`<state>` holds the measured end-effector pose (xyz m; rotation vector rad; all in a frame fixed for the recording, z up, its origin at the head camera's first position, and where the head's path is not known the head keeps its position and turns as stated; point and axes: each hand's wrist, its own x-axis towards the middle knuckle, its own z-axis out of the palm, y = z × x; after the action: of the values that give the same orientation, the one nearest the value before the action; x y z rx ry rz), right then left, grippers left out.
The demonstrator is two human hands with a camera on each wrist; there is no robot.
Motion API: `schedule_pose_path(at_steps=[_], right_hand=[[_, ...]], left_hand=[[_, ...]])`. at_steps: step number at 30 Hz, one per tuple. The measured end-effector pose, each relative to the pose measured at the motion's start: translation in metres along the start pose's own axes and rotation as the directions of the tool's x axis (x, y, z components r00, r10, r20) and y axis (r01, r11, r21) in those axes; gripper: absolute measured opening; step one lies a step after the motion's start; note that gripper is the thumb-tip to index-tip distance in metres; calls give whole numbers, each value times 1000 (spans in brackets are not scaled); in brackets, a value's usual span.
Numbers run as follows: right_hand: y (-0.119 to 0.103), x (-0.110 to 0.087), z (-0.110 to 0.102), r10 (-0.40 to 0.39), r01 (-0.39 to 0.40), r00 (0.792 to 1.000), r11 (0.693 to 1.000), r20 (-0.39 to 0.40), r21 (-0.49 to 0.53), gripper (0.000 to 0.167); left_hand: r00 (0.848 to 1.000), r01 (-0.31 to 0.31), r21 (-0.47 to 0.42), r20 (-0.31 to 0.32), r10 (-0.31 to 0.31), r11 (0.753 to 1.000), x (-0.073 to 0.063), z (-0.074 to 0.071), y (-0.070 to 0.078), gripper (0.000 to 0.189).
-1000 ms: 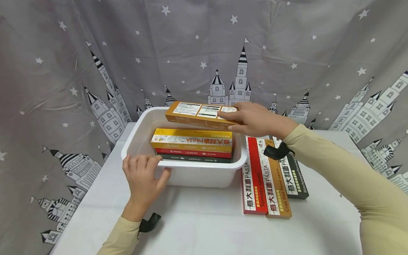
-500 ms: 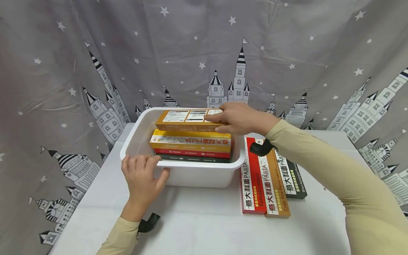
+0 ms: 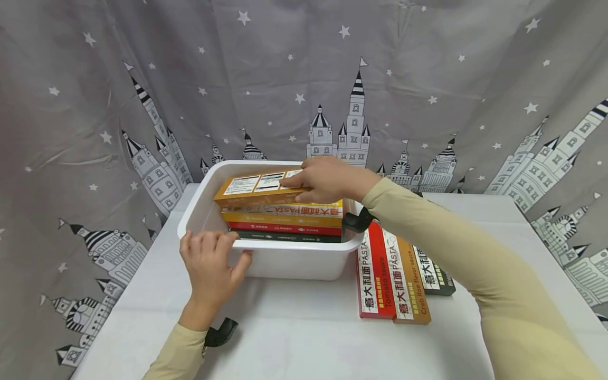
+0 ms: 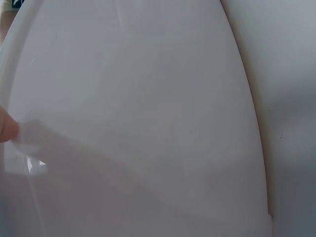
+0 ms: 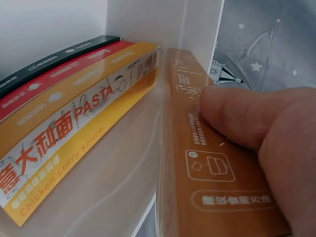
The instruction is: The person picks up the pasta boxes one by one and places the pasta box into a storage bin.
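Observation:
My right hand (image 3: 325,180) grips an orange-brown pasta box (image 3: 252,198) by its right end, thumb along its side in the right wrist view. The box slants over the rear of a white plastic bin (image 3: 290,261), its left end lower. In front of it inside the bin, a yellow chicken curry pasta box (image 5: 74,133), a red box (image 3: 285,228) and a dark box (image 3: 290,236) stand on edge side by side. My left hand (image 3: 214,266) holds the bin's front left rim, fingers over it; the left wrist view mostly shows the bin's outer wall.
On the white table right of the bin lie a red tomato sauce pasta box (image 3: 372,274), an orange-brown crab roe one (image 3: 406,279) and a black pepper one (image 3: 432,272), partly under the right forearm. A grey castle-print curtain (image 3: 266,79) hangs behind.
My right hand has carried the orange-brown pasta box left and down, from above the bin's rear rim into its rear part. The left hand stays on the rim.

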<state>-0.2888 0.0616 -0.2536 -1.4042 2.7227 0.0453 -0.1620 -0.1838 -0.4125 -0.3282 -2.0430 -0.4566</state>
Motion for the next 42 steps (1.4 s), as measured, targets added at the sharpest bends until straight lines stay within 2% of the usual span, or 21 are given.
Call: schedule_pose_path(at_steps=[7, 21, 32, 42], right_hand=[[-2, 11, 1, 1, -1, 1000, 1000, 11, -9, 49], [5, 20, 8, 39, -42, 998, 997, 50, 67, 53], [18, 24, 22, 121, -149, 981, 969, 151, 195, 64], [18, 25, 29, 173, -196, 977, 961, 126, 194, 68]], left_hand=[[1000, -3, -3, -5, 3, 1000, 0, 0, -1, 32], [1000, -8, 0, -18, 8, 1000, 1, -1, -1, 32], [1000, -7, -7, -5, 7, 1000, 2, -1, 1, 31], [1000, 4, -8, 6, -4, 1000, 1, 0, 1, 31]])
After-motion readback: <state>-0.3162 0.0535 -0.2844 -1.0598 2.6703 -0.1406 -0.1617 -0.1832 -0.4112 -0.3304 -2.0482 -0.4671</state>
